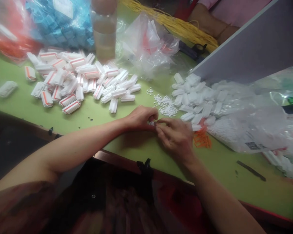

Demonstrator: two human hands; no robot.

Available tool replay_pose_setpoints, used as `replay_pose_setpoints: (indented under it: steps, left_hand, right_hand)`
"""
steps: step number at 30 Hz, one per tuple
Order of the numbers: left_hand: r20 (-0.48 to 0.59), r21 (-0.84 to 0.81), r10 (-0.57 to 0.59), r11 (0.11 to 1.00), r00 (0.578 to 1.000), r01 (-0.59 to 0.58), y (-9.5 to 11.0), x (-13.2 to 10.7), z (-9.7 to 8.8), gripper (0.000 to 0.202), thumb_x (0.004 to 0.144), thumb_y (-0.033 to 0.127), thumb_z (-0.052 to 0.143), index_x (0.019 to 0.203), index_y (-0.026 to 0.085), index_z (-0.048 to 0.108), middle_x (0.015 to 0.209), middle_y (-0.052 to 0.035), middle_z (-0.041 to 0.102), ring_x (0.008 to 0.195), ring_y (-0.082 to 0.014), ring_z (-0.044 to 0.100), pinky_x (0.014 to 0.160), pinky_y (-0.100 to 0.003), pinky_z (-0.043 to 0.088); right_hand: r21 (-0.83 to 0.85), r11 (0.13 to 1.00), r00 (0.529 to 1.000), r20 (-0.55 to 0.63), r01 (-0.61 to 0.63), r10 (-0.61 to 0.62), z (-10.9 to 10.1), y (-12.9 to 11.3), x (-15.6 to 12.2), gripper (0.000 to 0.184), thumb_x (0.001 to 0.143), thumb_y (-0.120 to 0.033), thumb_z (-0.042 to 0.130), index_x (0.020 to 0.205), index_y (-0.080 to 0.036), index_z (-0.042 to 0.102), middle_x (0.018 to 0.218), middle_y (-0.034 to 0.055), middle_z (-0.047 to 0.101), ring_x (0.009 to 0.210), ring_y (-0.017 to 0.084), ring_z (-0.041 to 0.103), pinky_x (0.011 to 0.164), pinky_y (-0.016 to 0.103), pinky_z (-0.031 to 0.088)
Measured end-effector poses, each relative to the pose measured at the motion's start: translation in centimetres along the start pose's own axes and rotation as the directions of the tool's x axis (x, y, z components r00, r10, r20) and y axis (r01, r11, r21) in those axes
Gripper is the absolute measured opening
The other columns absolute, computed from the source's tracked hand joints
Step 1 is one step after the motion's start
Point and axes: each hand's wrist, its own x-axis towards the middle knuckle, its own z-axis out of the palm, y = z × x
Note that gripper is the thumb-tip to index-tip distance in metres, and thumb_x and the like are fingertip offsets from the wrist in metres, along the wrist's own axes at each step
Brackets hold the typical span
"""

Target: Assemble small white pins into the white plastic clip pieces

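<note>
My left hand (140, 117) and my right hand (176, 136) meet over the green table (127, 143), fingertips pinched together on a small white plastic piece (151, 123). Just beyond the fingers lies a scatter of tiny white pins (166, 105). To the left sits a heap of white housings with orange strips (75, 81). To the right lies a pile of plain white housings (195, 96), and a few orange strips (202, 139) rest beside my right hand.
A clear bottle (104, 29) stands at the back, between a blue bag (61, 22) and crumpled clear bags (148, 45). An orange bag (7, 32) sits far left. A grey board (254, 45) leans at right above a big bag of white parts (258, 126). A dark tool (251, 170) lies near the table's edge. Another person's arm (210, 22) shows behind yellow wires (180, 26).
</note>
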Motion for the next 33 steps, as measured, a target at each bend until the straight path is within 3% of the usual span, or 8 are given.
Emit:
replay_pose_setpoints:
  steps: [2,4,7,14,21,26,30,33]
  left_hand:
    - [0.003,0.021,0.024,1.0,1.0,-0.024,-0.1,0.0,0.0,0.026,0.066,0.031,0.077,0.078,0.013,0.062,0.073,0.0028,0.059,0.063,-0.0082,0.05,0.06,-0.021,0.034]
    - [0.006,0.058,0.055,0.997,0.998,-0.055,-0.2,0.0,0.0,0.022,0.067,0.03,0.077,0.077,0.013,0.065,0.073,0.0015,0.059,0.064,-0.0085,0.05,0.061,-0.021,0.035]
    - [-0.032,0.115,0.056,0.992,0.998,-0.052,-0.3,0.0,0.0,0.019,0.069,0.029,0.076,0.075,0.014,0.067,0.073,0.0001,0.059,0.065,-0.0097,0.051,0.063,-0.022,0.036]
    - [-0.08,0.134,0.02,0.991,0.997,-0.009,-0.5,0.1,-0.2,0.019,0.068,0.03,0.076,0.072,0.014,0.066,0.073,-0.0004,0.058,0.066,-0.0108,0.051,0.065,-0.023,0.038]
    - [-0.069,0.137,0.024,0.99,0.997,-0.014,-0.4,0.1,-0.3,0.021,0.07,0.031,0.076,0.071,0.014,0.065,0.073,-0.0004,0.057,0.066,-0.0104,0.049,0.064,-0.023,0.037]
    - [-0.065,0.134,0.014,0.991,0.998,-0.005,-0.4,0.1,-0.4,0.02,0.07,0.031,0.076,0.072,0.014,0.065,0.074,-0.0006,0.058,0.066,-0.0102,0.049,0.064,-0.023,0.037]
    - [-0.067,0.133,0.011,0.991,0.998,-0.002,-0.3,0.1,-0.4,0.021,0.069,0.032,0.076,0.073,0.014,0.066,0.074,-0.0004,0.058,0.065,-0.01,0.049,0.064,-0.023,0.036]
    - [-0.078,0.125,0.023,0.992,0.997,-0.013,-0.4,0.0,-0.3,0.022,0.069,0.032,0.077,0.072,0.013,0.066,0.073,-0.0004,0.058,0.065,-0.01,0.05,0.064,-0.023,0.037]
  right_hand:
    - [0.16,0.971,0.984,0.019,-0.179,0.178,0.1,0.9,-0.1,0.02,0.091,-0.032,0.053,0.091,-0.025,0.071,0.099,0.0043,0.07,0.091,0.019,0.063,0.077,0.035,0.042]
    - [0.247,0.901,0.933,0.034,-0.356,0.359,0.2,2.2,0.0,0.022,0.091,-0.034,0.052,0.094,-0.023,0.07,0.099,0.0055,0.069,0.091,0.019,0.063,0.077,0.034,0.045]
    - [0.164,0.856,0.871,0.095,-0.491,0.482,0.5,3.7,0.3,0.021,0.087,-0.035,0.054,0.092,-0.022,0.07,0.097,0.0062,0.07,0.088,0.021,0.063,0.075,0.036,0.045]
    - [-0.047,0.91,0.901,0.127,-0.413,0.415,1.9,4.3,1.7,0.017,0.085,-0.033,0.056,0.084,-0.022,0.069,0.089,0.0067,0.071,0.086,0.023,0.06,0.074,0.036,0.037]
    - [0.058,0.941,0.911,0.277,-0.334,0.307,0.3,4.9,0.8,0.019,0.088,-0.033,0.054,0.082,-0.023,0.068,0.089,0.0048,0.069,0.087,0.022,0.061,0.075,0.035,0.04]
    - [0.117,0.894,0.878,0.278,-0.433,0.389,-1.2,4.9,0.4,0.026,0.09,-0.039,0.051,0.086,-0.022,0.069,0.094,0.0059,0.071,0.084,0.021,0.062,0.072,0.034,0.042]
    - [0.03,0.867,0.839,0.272,-0.498,0.472,-0.6,4.1,0.4,0.025,0.087,-0.041,0.054,0.083,-0.022,0.07,0.086,0.0055,0.07,0.076,0.021,0.06,0.064,0.033,0.04]
    - [0.056,0.874,0.853,0.255,-0.482,0.454,0.3,3.9,0.3,0.019,0.084,-0.038,0.059,0.082,-0.022,0.069,0.083,0.005,0.069,0.072,0.019,0.059,0.061,0.032,0.039]
